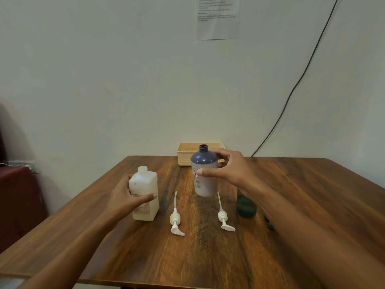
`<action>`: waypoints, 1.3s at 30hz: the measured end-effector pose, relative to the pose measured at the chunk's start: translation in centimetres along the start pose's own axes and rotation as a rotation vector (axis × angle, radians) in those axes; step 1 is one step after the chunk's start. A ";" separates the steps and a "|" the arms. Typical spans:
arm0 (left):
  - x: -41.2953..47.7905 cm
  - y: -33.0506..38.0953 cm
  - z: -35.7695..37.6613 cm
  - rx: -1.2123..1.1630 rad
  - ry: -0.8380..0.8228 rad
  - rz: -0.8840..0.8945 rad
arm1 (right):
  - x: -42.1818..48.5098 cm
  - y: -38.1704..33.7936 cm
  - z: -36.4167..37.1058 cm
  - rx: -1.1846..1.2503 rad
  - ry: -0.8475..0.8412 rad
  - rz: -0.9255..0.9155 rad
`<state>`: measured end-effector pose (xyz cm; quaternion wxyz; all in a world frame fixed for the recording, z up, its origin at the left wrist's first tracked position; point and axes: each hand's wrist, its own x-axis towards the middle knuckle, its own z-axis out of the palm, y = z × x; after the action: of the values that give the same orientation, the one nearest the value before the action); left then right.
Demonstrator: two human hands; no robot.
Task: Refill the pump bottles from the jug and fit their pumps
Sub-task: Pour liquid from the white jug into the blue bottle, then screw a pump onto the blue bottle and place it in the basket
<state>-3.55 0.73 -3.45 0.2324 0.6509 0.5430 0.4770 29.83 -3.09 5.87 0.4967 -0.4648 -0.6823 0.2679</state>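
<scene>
A white square bottle [145, 197] stands uncapped at the left of the wooden table [208, 257]. My left hand [121, 198] wraps it, thumb across the front and fingers behind. A round bottle with a dark blue top and open neck [205, 163] stands at the middle. My right hand [235, 170] grips its upper part, thumb on the label and fingers on the shoulder. Two white pumps lie on the table, one [176, 223] between the bottles and one [224, 220] right of the blue bottle. A dark green container [245, 207] is partly hidden behind my right forearm.
A beige plastic basket [183, 155] sits at the table's far edge against the wall. A small dark object [270, 226] lies beside my right forearm. A black cable [291, 90] runs down the wall. A dark red cabinet [18, 195] stands left of the table.
</scene>
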 end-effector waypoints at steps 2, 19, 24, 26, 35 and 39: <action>-0.1 0.0 0.0 0.003 0.005 0.004 | 0.0 0.0 0.0 0.007 -0.001 0.002; 1.1 6.1 -1.9 0.058 0.065 0.146 | 0.1 0.1 0.3 -0.014 0.015 -0.008; 2.2 10.8 -1.8 0.098 0.096 0.360 | 0.2 0.2 0.3 -0.004 0.022 -0.007; 2.4 12.4 -1.0 0.107 0.060 0.410 | 0.3 0.2 0.4 -0.006 0.023 -0.011; 1.4 14.4 4.4 0.025 -0.218 0.406 | 0.6 0.3 -0.1 -0.029 0.057 -0.039; 0.9 14.1 6.5 0.011 -0.265 0.373 | 0.8 0.5 -0.2 -0.038 0.064 -0.031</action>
<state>8.97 -1.27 5.64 0.2059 0.7981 0.3807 0.4191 30.10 -2.14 5.90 0.5135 -0.4718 -0.6781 0.2320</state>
